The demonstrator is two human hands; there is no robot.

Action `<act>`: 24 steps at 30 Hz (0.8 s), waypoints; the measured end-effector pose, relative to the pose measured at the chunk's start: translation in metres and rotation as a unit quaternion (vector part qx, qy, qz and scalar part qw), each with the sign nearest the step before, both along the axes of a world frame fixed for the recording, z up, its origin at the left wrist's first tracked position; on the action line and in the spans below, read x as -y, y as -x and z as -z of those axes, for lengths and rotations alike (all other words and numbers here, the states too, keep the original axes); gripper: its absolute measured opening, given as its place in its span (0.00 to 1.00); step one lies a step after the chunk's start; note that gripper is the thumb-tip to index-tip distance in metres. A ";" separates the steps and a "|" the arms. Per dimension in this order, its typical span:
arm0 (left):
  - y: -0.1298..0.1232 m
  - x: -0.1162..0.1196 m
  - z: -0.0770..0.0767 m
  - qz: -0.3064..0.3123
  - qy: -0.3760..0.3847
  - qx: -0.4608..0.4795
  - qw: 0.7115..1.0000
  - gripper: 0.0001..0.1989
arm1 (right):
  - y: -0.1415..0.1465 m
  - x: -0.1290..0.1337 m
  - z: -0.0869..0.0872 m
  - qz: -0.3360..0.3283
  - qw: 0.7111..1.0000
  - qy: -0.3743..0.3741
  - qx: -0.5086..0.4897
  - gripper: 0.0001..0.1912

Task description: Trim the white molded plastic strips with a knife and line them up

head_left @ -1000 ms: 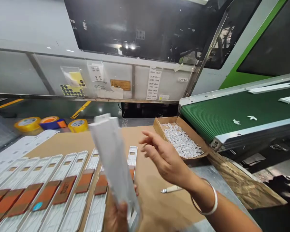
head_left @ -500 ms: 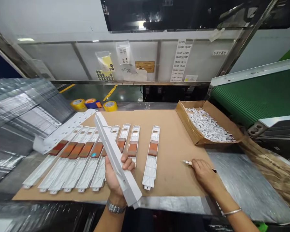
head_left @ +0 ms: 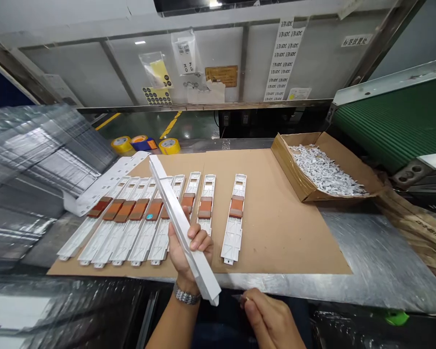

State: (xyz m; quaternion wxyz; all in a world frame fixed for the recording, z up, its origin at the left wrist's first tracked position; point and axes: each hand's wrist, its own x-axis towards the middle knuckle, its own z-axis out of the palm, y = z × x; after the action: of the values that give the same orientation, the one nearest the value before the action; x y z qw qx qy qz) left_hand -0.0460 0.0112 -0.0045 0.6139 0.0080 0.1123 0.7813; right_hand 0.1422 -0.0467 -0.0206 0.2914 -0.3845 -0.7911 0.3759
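My left hand (head_left: 191,245) is wrapped round a long white plastic strip (head_left: 183,228), held tilted above the cardboard, its lower end toward me. Low in front of the table edge, my right hand (head_left: 267,315) is closed on a small thin knife-like tool (head_left: 237,296); only its pale tip shows. Several similar white plastic strips with reddish-brown bands lie in a slanting row behind and left of my left hand. One such strip (head_left: 233,240) lies apart, to the right of that hand. A blue round sticker (head_left: 149,216) is on one brown band.
A brown cardboard sheet (head_left: 276,218) covers much of the metal table (head_left: 370,257). At the back right stands a cardboard box (head_left: 290,177) of small white pieces, beside a green conveyor (head_left: 396,126). Tape rolls (head_left: 169,145) stand at the back; plastic-wrapped stacks (head_left: 43,160) are at left.
My right hand has moved left and toward me, from above the cardboard to below the table edge, still holding the tool. My left hand keeps the strip. The camera view has shifted.
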 end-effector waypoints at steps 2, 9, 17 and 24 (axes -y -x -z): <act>-0.002 0.001 0.002 0.006 0.002 -0.001 1.000 0.20 | 0.004 0.004 0.005 0.008 1.000 0.004 0.012 0.16; -0.008 0.002 0.003 0.020 0.010 -0.009 1.000 0.22 | 0.008 0.009 0.009 0.020 0.999 0.014 0.033 0.15; -0.010 0.005 0.003 0.029 0.007 -0.008 1.000 0.22 | 0.008 0.010 0.008 0.014 0.999 0.030 0.037 0.15; -0.013 0.004 0.005 0.035 -0.003 -0.009 0.999 0.25 | 0.008 0.011 0.005 0.020 0.998 0.035 0.042 0.16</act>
State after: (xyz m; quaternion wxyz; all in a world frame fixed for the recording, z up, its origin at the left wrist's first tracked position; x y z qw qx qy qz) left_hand -0.0335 0.0075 -0.0094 0.6400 0.0206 0.1147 0.7595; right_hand 0.1346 -0.0575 -0.0261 0.2514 -0.4257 -0.7813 0.3810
